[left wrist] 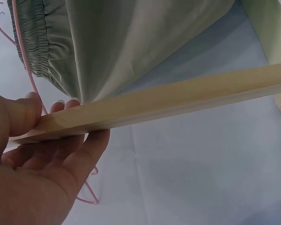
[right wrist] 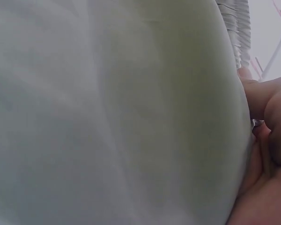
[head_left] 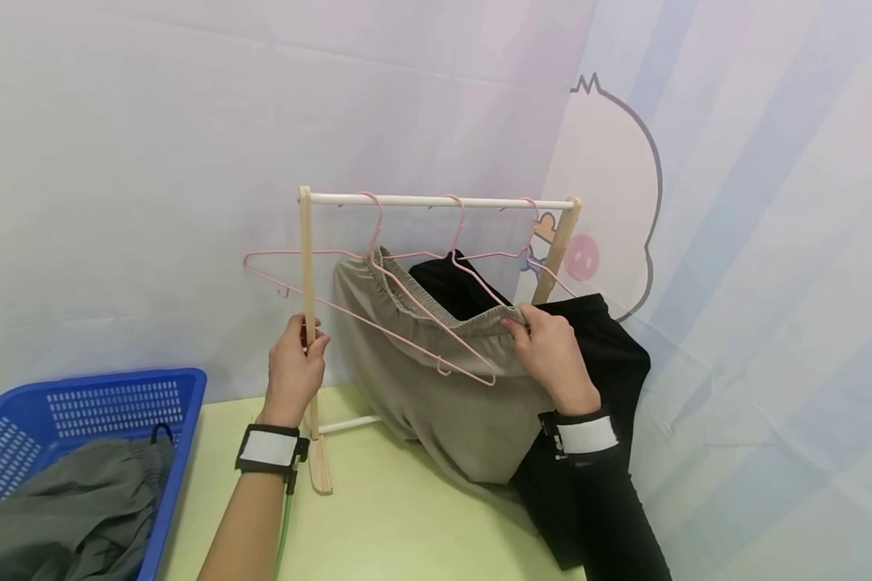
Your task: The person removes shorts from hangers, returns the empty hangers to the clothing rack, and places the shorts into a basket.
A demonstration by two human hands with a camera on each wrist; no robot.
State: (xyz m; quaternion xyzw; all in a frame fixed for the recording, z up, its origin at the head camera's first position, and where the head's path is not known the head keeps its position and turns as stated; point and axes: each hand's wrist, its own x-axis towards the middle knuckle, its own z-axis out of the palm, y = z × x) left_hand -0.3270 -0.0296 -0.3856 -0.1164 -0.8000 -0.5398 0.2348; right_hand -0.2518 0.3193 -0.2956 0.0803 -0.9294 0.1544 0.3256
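Note:
My left hand (head_left: 294, 375) grips the near wooden upright (head_left: 308, 274) of a small clothes rack, thumb on one side and fingers on the other. With my right hand (head_left: 552, 351) I pinch the gathered elastic waistband of grey-beige pants (head_left: 443, 403) at its right end. The pants hang below the white rod (head_left: 414, 200). A pink hanger (head_left: 378, 323) on the rod crosses in front of them, and the middle pink hanger (head_left: 472, 274) runs down behind the waistband. In the right wrist view, the pants' fabric (right wrist: 154, 112) fills most of the picture and covers part of my fingers.
Black clothing (head_left: 610, 339) hangs farther back on the rack, near a third pink hanger (head_left: 534, 230). A blue plastic basket (head_left: 192, 420) at the left holds a dark grey garment (head_left: 80, 492). The rack stands on a pale yellow table (head_left: 378, 516), with curtains behind and at the right.

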